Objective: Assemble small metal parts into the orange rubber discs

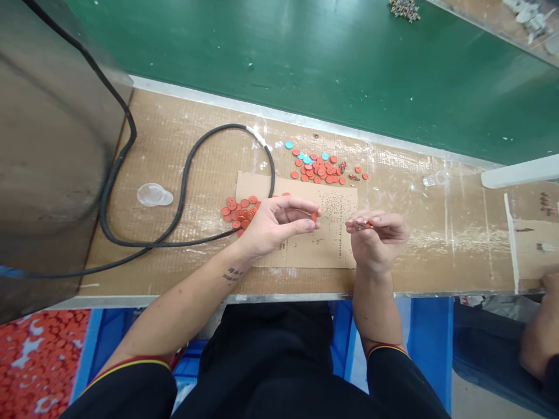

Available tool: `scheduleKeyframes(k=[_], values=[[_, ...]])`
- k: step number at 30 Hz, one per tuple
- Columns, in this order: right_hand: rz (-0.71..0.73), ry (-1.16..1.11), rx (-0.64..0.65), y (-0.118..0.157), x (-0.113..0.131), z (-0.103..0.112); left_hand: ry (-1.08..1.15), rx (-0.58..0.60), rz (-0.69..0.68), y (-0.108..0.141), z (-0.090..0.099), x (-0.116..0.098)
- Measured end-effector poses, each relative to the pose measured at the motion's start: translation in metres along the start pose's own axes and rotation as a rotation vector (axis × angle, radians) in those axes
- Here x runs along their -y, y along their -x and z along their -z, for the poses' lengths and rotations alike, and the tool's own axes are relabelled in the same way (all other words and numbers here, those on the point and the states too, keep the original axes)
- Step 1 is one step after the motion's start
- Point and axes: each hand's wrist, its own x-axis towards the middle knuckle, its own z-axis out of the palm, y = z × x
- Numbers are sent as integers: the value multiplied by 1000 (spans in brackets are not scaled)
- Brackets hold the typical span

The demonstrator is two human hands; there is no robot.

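My left hand (279, 222) is closed in a pinch on a small red disc (314, 216), held on edge above the cardboard sheet (301, 256). To its right, my right hand (379, 235) pinches a small shiny piece (361, 225) with a bit of red on it; its exact kind is too small to tell. The two hands are apart. Beside and partly behind my left hand lies a pile of red discs (231, 205). Many tiny dark bits (334, 205) are scattered over the sheet between the hands.
Beyond the sheet lie more red discs (322, 172) and a few blue discs (307, 160). A black cable (186, 174) loops across the left, near a clear plastic scoop-like piece (155, 195). A clear container (435, 178) lies right. Another person's arm (541, 331) shows at far right.
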Motion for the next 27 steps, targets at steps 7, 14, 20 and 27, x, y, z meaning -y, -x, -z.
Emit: scheduleKeyframes(k=[7, 14, 20, 27], values=[[54, 102, 48, 1, 0, -4, -149, -8, -107, 0, -1, -1], [64, 154, 79, 9, -1, -11, -193, 27, -238, -1, -1, 8], [187, 332, 77, 11, 0, -19, -212, 27, -235, 1, -3, 15], [231, 382, 70, 15, -3, -20, -221, -22, -209, 4, -6, 17]])
